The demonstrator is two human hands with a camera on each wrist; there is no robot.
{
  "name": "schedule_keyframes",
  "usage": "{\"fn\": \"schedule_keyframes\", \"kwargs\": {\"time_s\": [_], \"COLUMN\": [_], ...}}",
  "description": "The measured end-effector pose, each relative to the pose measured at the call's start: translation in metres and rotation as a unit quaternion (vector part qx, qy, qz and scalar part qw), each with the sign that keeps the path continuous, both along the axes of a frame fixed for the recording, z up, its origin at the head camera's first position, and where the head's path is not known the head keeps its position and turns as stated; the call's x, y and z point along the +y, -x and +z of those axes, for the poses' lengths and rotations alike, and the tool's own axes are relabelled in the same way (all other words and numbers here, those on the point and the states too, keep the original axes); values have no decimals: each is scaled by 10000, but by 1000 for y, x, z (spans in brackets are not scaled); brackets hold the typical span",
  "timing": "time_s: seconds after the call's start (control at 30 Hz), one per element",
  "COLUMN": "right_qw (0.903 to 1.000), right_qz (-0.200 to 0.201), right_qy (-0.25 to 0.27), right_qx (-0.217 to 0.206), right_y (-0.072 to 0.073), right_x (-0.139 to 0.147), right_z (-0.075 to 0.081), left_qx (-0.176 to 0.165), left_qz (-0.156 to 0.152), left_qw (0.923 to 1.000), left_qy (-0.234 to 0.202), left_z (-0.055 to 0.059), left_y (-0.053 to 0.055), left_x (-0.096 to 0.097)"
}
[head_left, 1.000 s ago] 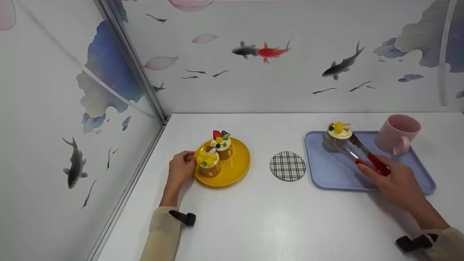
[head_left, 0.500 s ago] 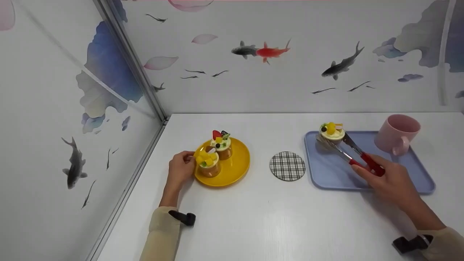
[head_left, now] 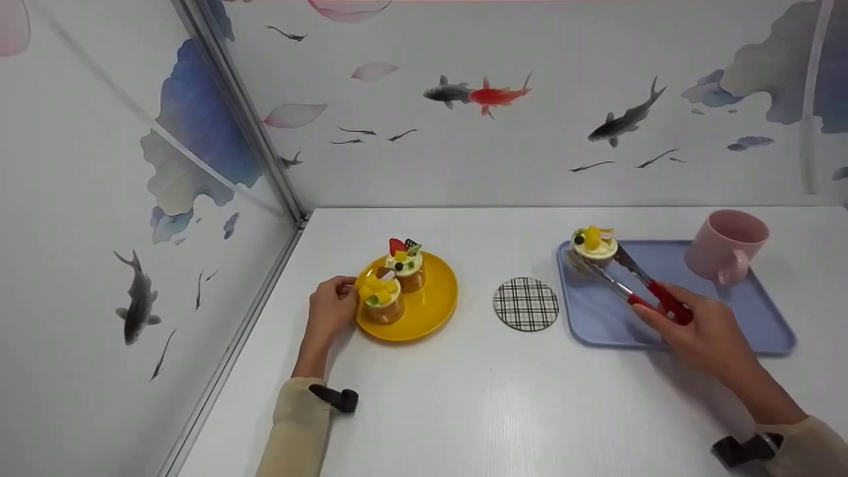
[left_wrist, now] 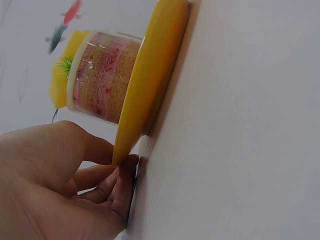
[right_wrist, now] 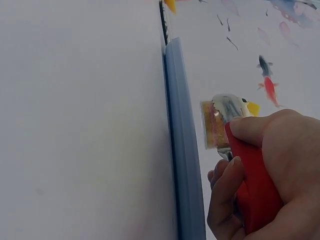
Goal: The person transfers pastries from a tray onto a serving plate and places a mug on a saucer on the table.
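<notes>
My left hand (head_left: 331, 306) pinches the left rim of a yellow plate (head_left: 432, 305), thumb above and fingers beneath in the left wrist view. Two layered cake cups stand upright on that plate: one topped with yellow fruit (head_left: 381, 301), one with a strawberry (head_left: 405, 268). On the right, my right hand (head_left: 705, 331) grips red-handled metal tongs (head_left: 670, 303). Their tips clasp a third cake cup (head_left: 594, 248), with cream and yellow fruit on top, over the left back part of a blue tray (head_left: 623, 321). In the right wrist view this cup (right_wrist: 215, 122) appears raised above the tray rim.
A pink mug (head_left: 722, 248) stands at the tray's back right. Between plate and tray lies a round checked coaster (head_left: 527, 303). Printed panels with fish close off the white table (head_left: 490, 404) at the back and left.
My right hand has carried the tongs and the clasped cake cup leftward toward the tray's left edge. My left hand and the plate have stayed put.
</notes>
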State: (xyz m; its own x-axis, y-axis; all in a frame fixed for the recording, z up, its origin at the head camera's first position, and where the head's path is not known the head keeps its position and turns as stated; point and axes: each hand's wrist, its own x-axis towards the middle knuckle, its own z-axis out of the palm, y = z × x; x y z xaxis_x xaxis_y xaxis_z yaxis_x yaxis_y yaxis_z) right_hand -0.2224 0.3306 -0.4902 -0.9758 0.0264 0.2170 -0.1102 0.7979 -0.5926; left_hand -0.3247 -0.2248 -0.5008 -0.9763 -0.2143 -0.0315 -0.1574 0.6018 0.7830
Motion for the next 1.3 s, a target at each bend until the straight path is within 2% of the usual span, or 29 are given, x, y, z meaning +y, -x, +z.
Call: {"fn": "schedule_keyframes", "kwargs": {"time_s": [0.6,1.0,1.3], "right_qw": [9990,9991,9985], "right_qz": [323,381,454], "right_qy": [159,178,205], "right_qx": [262,5,-246], "right_y": [2,3,4], "right_x": [-21,-34,-45], "right_z": [-4,-1,-1], "left_qx": [75,31,-48], "left_qz": [-26,-40,13], "left_qw": [10000,9999,10000], "left_qy": [19,88,81], "left_z": [-2,2,-1], "left_y": [-1,-1,0], "left_x": [-1,1,1]}}
